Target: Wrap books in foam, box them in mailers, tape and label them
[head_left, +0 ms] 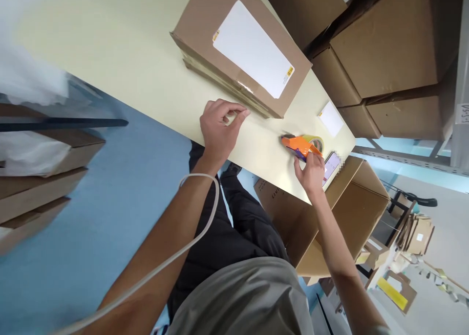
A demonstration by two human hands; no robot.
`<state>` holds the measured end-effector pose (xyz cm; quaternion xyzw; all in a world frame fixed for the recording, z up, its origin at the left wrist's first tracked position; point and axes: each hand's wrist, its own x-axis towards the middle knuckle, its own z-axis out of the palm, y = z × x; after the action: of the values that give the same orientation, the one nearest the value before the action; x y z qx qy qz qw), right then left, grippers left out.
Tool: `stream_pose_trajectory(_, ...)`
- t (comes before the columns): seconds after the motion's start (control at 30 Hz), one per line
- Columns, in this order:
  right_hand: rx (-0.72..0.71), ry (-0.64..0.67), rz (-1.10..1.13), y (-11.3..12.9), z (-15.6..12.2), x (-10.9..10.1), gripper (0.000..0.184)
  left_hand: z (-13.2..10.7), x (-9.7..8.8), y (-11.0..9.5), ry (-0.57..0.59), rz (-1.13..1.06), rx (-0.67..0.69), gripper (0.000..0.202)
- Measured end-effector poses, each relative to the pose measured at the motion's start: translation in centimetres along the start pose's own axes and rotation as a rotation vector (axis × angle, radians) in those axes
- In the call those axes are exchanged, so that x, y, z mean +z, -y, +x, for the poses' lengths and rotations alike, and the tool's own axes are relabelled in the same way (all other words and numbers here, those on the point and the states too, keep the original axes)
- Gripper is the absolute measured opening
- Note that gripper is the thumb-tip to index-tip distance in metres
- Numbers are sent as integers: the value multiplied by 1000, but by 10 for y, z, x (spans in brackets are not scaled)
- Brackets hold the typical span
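Observation:
My left hand [219, 129] rests on the pale yellow table [120, 51] just in front of a sealed cardboard box [242, 46] with a white label [252, 49]; its fingers are curled and pinched together, close to the box's taped lower edge. My right hand [311, 171] grips the handle of an orange tape dispenser [300, 144] lying on the table to the right of the box. A white cable [176, 254] runs along my left forearm.
A small white card [330, 118] and a phone [330, 167] lie near the table's right end. An open cardboard box [344, 212] stands on the floor below. Stacked cartons [384, 46] fill the shelves behind. More flat boxes [40, 178] lie at left.

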<state>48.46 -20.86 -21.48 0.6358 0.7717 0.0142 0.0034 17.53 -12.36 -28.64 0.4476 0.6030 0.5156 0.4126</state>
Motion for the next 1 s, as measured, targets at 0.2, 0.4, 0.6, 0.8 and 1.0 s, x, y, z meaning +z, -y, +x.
stream_pose_trajectory(0.2, 58, -50, 35, 17, 4, 16, 32, 6, 7, 6, -100, 26, 33, 22)
stream_pose_trajectory(0.4, 103, -56, 77, 23, 9, 17, 31, 8, 20, 8, -166, 25, -8, 28)
stream_pose_trajectory(0.6, 92, -112, 47, 31, 5, 17, 29, -1, 36, 10, -469, -16, -118, 61)
stream_pose_trajectory(0.8, 165, -24, 103, 44, -5, 15, 27, -27, 92, -36, -353, -85, -189, 49)
stream_pose_trajectory(1.0, 146, 15, 98, 60, -12, 8, 20, -7, 112, -61, -191, -38, -80, 57)
